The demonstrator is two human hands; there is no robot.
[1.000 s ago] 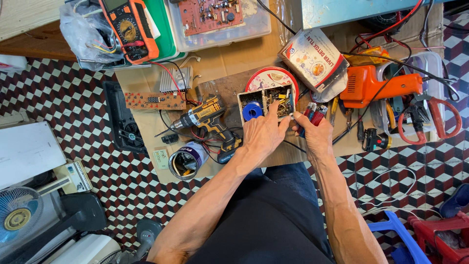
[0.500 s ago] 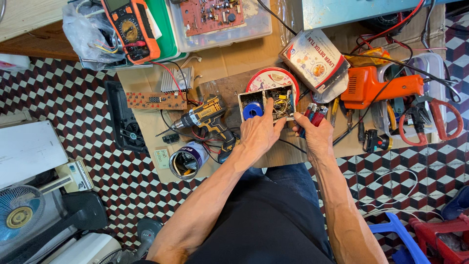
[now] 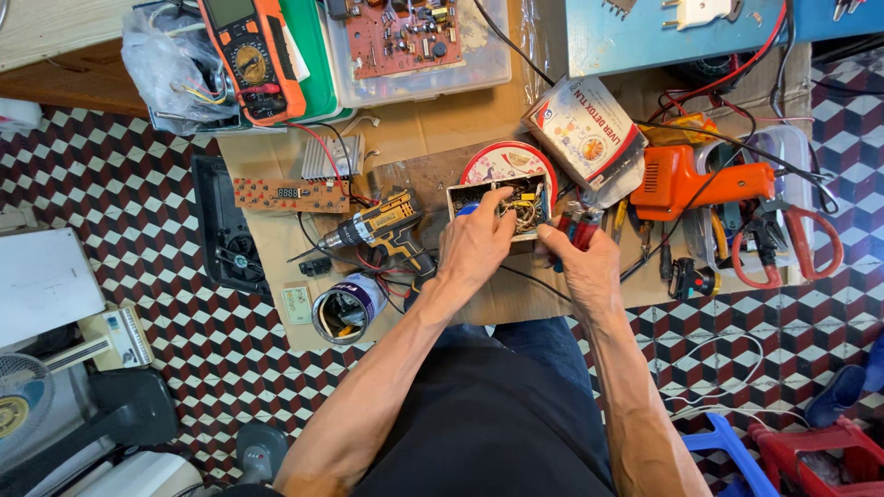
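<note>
On cardboard, hands (image 3: 529, 253) — fingers inside small wired box (image 3: 527, 204)

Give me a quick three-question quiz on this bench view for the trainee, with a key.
1. True or false: the left hand rests on the small open box of wires.
2. Which lies just left of that box? A) the yellow cordless drill B) the orange soldering gun C) the red-handled scissors
3. Fill in: the right hand grips a small tool with ____ handles.

Key: 1 true; 2 A; 3 red. The tool's tip is hidden, so its kind is unclear.
</note>
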